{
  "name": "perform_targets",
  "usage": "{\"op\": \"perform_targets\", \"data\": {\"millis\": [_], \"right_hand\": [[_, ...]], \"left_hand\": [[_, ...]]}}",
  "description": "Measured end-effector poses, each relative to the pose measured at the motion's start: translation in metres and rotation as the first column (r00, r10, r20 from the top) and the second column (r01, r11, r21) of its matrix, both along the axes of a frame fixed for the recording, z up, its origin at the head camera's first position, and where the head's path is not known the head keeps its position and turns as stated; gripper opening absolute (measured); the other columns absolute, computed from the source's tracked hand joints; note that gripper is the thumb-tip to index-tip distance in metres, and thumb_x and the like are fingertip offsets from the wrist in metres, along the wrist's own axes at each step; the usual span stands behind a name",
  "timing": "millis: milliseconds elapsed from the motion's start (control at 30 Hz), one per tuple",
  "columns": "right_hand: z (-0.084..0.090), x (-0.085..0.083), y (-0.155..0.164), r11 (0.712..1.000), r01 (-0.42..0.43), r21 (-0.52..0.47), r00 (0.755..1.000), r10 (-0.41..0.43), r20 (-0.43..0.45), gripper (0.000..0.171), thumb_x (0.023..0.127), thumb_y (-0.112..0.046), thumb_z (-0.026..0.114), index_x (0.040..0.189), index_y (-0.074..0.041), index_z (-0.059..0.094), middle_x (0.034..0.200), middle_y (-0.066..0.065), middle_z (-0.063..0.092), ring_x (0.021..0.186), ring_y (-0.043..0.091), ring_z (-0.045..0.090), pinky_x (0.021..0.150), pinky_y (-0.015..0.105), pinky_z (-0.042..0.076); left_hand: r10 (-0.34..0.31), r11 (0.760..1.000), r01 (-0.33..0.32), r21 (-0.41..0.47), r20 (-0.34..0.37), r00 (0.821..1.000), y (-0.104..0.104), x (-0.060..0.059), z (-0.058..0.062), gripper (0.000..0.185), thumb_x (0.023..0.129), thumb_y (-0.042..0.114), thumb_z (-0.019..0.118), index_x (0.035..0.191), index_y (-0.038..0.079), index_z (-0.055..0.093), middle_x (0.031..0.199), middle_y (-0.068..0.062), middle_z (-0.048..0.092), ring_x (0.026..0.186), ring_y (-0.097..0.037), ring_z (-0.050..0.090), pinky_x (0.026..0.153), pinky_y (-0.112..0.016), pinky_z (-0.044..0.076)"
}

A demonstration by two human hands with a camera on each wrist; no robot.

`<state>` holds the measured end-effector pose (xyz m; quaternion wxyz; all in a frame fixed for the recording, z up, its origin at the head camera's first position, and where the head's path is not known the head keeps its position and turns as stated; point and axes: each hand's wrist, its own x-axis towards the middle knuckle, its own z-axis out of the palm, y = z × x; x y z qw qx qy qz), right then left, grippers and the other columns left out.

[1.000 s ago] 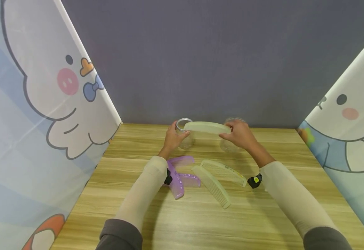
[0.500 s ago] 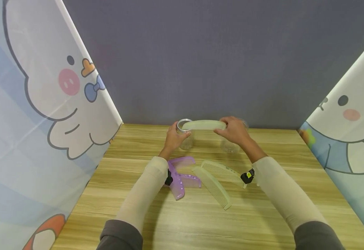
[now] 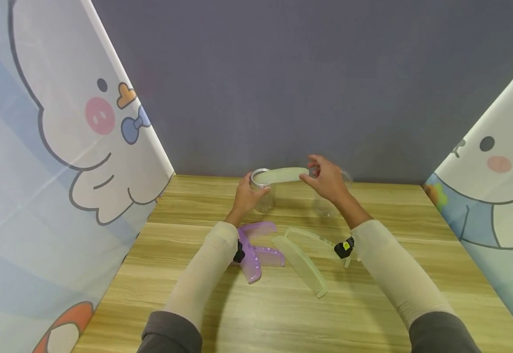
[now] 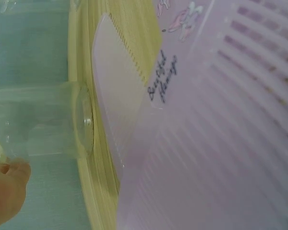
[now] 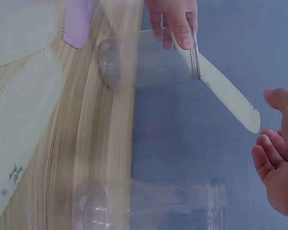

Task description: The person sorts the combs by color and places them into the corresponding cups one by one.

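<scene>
At the far side of the desk [image 3: 260, 314], a pale green comb [image 3: 282, 175] lies raised and nearly level, one end at the mouth of the left clear jar [image 3: 263, 202], the other reaching out to the right. The left hand [image 3: 245, 196] grips that jar near its rim, thumb in front; the jar stands upright on the desk. The right hand [image 3: 329, 181] grips nothing: its thumb and fingers are parted about the comb's free end, and the right wrist view shows a gap there. Just behind the right hand, the right clear jar [image 3: 324, 208] stands upright, apart from its twin.

On the near side of the jars, three purple combs [image 3: 251, 262] overlap beside the left forearm, one bearing white hearts. To their right lie two more pale green combs: the farther green comb [image 3: 313, 240] has printed decoration, and the nearer green comb [image 3: 302, 267] slants toward the near right. Beyond the desk rises a dark gray panel [image 3: 282, 88], flanked by a left cartoon panel [image 3: 53, 196] and a right cartoon panel [image 3: 494, 206].
</scene>
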<state>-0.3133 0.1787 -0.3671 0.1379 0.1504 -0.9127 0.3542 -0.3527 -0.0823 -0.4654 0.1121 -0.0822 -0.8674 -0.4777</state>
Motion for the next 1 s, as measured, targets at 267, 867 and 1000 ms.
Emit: {"op": "perform_targets", "data": {"millis": [267,867,1000], "right_hand": [[-0.003,0.002,-0.005,0.998,0.015,0.054,0.999,-0.017,0.032,0.061,0.096,-0.026,0.072,0.144,0.004,0.051,0.127,0.024,0.066,0.104,0.036,0.064,0.088,0.052,0.054],[-0.002,-0.001,-0.015,1.000,0.014,0.017,1.000,-0.014,-0.014,0.053,0.092,-0.020,0.076,0.138,0.002,0.058,0.112,0.018,0.071,0.097,0.032,0.070,0.084,0.048,0.058],[-0.003,-0.001,-0.017,0.998,-0.059,0.024,0.998,0.060,-0.028,0.061,0.092,-0.019,0.076,0.146,-0.001,0.052,0.127,0.019,0.067,0.104,0.034,0.068,0.087,0.048,0.058]], "left_hand": [[0.004,1.000,-0.004,0.003,0.004,1.000,0.000,0.004,0.001,0.083,0.085,0.035,0.082,0.149,0.000,0.042,0.139,-0.022,0.055,0.129,-0.036,0.054,0.109,-0.049,0.047],[0.011,1.000,-0.011,-0.009,-0.021,1.000,0.003,0.003,0.004,0.084,0.085,0.036,0.083,0.149,-0.001,0.043,0.138,-0.022,0.056,0.129,-0.038,0.054,0.110,-0.050,0.046],[0.013,1.000,-0.013,0.007,-0.008,1.000,0.004,0.005,0.004,0.083,0.085,0.033,0.083,0.148,0.000,0.043,0.137,-0.022,0.056,0.127,-0.038,0.055,0.109,-0.050,0.047]]}}
